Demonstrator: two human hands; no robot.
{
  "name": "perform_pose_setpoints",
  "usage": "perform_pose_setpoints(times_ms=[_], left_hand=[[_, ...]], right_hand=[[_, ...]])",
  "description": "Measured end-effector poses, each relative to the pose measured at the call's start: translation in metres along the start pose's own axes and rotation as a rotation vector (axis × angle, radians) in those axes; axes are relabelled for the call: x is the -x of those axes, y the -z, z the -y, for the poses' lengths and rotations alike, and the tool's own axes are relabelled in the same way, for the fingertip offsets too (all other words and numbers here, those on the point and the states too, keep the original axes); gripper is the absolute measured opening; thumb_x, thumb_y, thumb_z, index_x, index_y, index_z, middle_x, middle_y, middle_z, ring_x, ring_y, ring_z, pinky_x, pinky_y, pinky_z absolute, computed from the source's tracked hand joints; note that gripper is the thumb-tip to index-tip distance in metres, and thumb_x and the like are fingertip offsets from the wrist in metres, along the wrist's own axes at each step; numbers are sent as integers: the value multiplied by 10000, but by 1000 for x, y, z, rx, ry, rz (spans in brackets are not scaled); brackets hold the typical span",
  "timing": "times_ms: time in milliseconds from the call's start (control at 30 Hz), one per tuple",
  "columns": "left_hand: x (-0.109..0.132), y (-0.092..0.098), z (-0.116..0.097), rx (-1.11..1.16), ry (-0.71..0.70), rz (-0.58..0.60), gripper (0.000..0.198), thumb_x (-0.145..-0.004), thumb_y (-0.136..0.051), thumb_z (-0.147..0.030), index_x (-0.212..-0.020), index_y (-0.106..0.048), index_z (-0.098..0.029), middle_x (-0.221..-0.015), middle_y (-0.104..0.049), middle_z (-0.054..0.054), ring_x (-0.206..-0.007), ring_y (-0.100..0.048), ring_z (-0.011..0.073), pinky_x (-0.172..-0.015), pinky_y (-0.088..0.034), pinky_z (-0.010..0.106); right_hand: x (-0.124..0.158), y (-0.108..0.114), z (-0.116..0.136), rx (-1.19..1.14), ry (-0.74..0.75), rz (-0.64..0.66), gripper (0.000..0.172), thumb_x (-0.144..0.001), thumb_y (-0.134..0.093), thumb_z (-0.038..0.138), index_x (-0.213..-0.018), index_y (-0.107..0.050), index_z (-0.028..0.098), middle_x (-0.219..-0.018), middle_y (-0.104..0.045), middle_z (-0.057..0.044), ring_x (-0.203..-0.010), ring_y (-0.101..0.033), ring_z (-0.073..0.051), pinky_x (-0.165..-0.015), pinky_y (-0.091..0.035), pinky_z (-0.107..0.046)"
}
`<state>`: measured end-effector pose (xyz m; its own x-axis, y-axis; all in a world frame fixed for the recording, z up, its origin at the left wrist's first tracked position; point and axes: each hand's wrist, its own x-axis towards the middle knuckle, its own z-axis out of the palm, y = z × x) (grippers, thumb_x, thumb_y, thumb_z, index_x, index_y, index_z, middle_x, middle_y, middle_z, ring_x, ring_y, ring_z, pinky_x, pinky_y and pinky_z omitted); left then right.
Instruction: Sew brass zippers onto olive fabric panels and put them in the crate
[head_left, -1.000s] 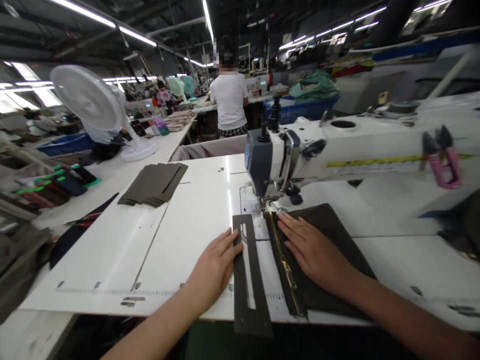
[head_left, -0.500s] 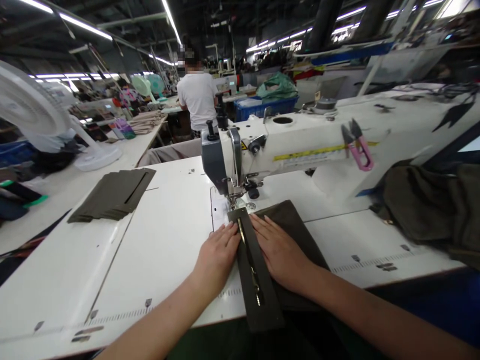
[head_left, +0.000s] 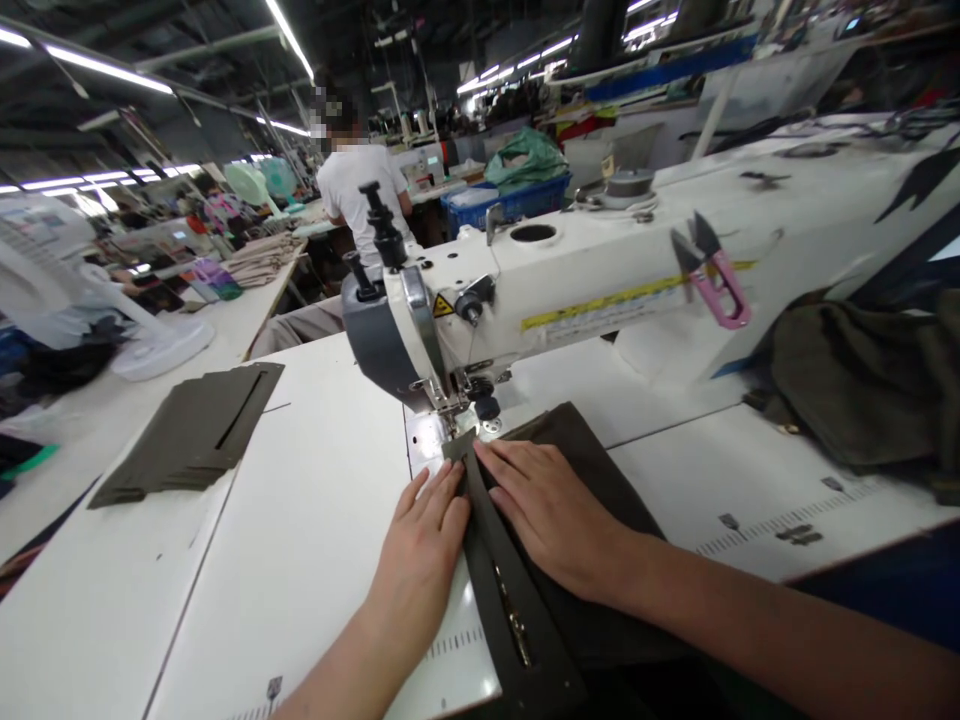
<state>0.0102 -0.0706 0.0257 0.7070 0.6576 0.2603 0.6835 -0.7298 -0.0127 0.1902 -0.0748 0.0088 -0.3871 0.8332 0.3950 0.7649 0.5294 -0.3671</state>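
Observation:
A dark olive fabric strip (head_left: 480, 560) with a brass-toothed zipper (head_left: 516, 628) in its slot lies lengthwise at the sewing machine (head_left: 450, 330), its far end close to the presser foot. My left hand (head_left: 427, 530) rests flat along the strip's left edge, fingers stretched toward the needle area. On the other side, my right hand (head_left: 551, 510) presses flat on the strip's right edge, fingers extended. Beneath my right hand a larger dark olive fabric panel (head_left: 592, 460) is spread out. The strip's near end hangs over the table edge.
Left on the white table sits a stack of olive panels (head_left: 187, 430). Pink-handled thread snips (head_left: 712, 270) are on the machine arm. Folded dark fabric (head_left: 862, 380) lies at right. A white fan (head_left: 150, 340) stands at left; a person in a white shirt (head_left: 364, 195) is ahead.
The camera view has shifted and tilted. The strip's upper part now bends, with the zipper's far portion hidden. Both hands still lie flat on either side, near the strip's far end.

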Motion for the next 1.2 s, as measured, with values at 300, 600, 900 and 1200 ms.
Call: perform_pose_setpoints(times_ms=[300, 600, 900, 1200], left_hand=[[4, -10, 13, -72, -116, -104, 268, -915, -290, -105, -1018, -537, -107, -1199, -550, 142, -1168, -466, 206, -992, -376, 406], [4, -11, 22, -60, -148, -132, 321, -876, -351, -121, -1167, -484, -157, -1199, -559, 115, -1131, -503, 221, -885, -453, 359], [5, -12, 24, -61, -150, -123, 342, -866, -360, -125, -1190, -465, -163, -1209, -547, 122, -1115, -511, 231, -863, -457, 365], [-1, -7, 22, -99, -177, -84, 271, -843, -352, -111, -1039, -534, -157, -1191, -559, 123, -1119, -505, 231, -906, -419, 387]], right_hand=[[-4, -1, 9, -45, -11, -33, 360, -890, -417, 240, -1237, -460, 157, -1188, -491, -111, -1110, -394, -255, -948, -316, -457], [-7, 5, 7, -103, -49, 51, 370, -910, -369, 289, -1264, -414, 191, -1170, -478, -93, -1063, -393, -262, -919, -309, -476], [-7, 6, 5, -119, -55, 62, 362, -901, -388, 285, -1245, -426, 182, -1119, -490, -88, -1032, -392, -260, -898, -310, -469], [-8, 4, 2, -96, -17, 19, 370, -884, -383, 239, -1237, -436, 141, -1091, -521, -104, -1015, -413, -263, -882, -334, -471]])
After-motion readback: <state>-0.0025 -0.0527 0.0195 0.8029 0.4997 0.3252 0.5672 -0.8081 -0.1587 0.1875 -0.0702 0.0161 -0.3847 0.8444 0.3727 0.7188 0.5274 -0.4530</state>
